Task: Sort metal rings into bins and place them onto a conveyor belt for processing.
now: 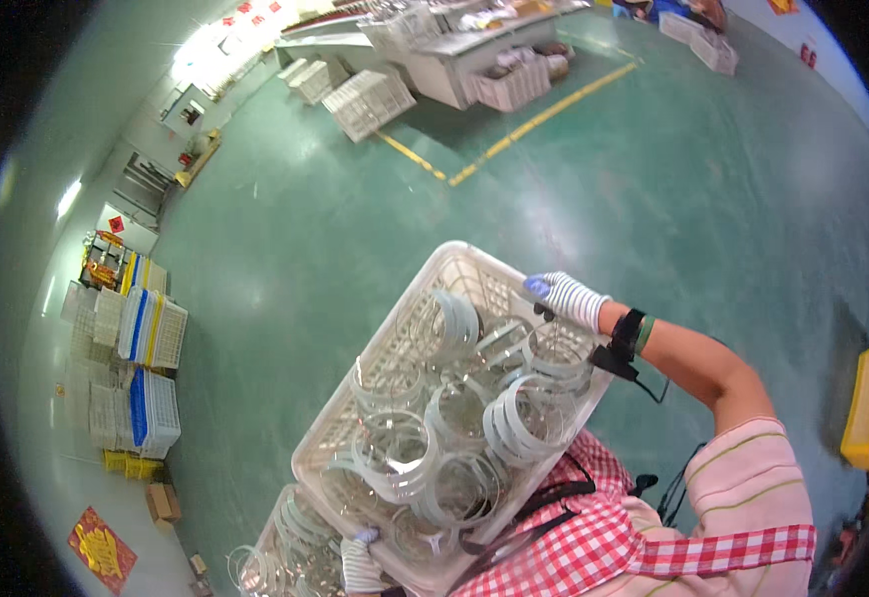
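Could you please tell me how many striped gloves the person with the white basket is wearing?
2. One is on the right hand, at the upper right rim of the white basket. The other is on the left hand, at its lower left end.

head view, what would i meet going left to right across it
Red diamond-shaped paper with yellow design, brown cardboard box, left hand in white striped glove, right hand in white striped glove, pink striped sleeve, yellow plastic crate. The white plastic basket overlaps both hands.
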The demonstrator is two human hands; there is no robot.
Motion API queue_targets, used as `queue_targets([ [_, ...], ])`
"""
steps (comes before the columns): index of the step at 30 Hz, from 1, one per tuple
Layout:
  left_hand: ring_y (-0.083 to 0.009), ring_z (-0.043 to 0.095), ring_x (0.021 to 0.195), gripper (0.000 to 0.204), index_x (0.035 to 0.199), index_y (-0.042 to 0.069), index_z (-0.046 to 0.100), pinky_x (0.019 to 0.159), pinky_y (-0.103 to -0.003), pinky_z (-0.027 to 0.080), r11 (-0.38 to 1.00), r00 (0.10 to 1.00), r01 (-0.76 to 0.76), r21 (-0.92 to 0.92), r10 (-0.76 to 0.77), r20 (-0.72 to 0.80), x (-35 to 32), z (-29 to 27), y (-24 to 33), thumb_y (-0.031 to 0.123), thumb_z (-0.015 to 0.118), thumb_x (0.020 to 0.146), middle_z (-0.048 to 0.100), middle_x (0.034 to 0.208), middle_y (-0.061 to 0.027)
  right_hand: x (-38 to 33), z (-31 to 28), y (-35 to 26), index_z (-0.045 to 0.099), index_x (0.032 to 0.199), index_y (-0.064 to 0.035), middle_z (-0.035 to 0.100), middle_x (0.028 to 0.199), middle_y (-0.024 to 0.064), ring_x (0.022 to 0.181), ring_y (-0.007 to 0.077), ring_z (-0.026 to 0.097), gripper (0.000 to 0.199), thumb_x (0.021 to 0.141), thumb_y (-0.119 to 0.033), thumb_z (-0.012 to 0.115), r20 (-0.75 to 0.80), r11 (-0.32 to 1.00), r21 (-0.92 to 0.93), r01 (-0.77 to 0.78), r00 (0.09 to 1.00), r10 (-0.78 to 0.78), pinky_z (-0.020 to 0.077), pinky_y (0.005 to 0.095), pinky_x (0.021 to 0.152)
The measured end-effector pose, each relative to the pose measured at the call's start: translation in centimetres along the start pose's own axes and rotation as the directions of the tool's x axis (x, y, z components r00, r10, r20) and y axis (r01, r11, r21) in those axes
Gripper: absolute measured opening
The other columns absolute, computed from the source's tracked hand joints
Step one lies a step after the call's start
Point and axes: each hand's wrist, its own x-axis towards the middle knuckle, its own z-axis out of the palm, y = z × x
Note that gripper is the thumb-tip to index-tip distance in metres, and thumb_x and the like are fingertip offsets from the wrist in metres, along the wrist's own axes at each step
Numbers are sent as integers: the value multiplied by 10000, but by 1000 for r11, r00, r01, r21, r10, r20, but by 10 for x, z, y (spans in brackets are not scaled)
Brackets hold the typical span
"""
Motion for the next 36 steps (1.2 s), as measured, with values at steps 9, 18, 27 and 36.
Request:
queue_targets([
  [9,-259,577,871,240,968,31,617,806,-339,457,407,678,-645,647,695,240,-81,44,-2,17,491,765,621,915,-129,1,1,-21,613,1035,-66,574,730,-12,606,81,514,335,910,-359,507,95,982,-134,133,988,-121,439,258,540],
  [18,-193,568,821,206,901,11,623,736,-311,446,958,970,-240,155,245,-8,58,61,165,149,559,762,616,820,-85,168,30,-48,610,1062,-40,588,714,17,610,96,522,333,913,-320,510,-19,994,-65,90,996,-91,455,267,559],
  [27,-174,551,743,180,876,26,606,682,-311,445,967,959,-256,17,256,-120,301,104,404,140,586,738,574,739,-46,529,80,-141,622,1020,-76,587,708,11,606,93,522,330,910,-364,505,60,996,-71,52,997,-48,452,251,560],
  [36,-154,523,644,161,837,8,602,609,-291,437,939,931,-330,94,340,-133,549,147,653,150,588,761,553,689,-27,854,122,-258,622,966,-52,582,710,14,601,92,507,356,905,-382,502,57,995,-70,74,996,-70,445,267,560],
])
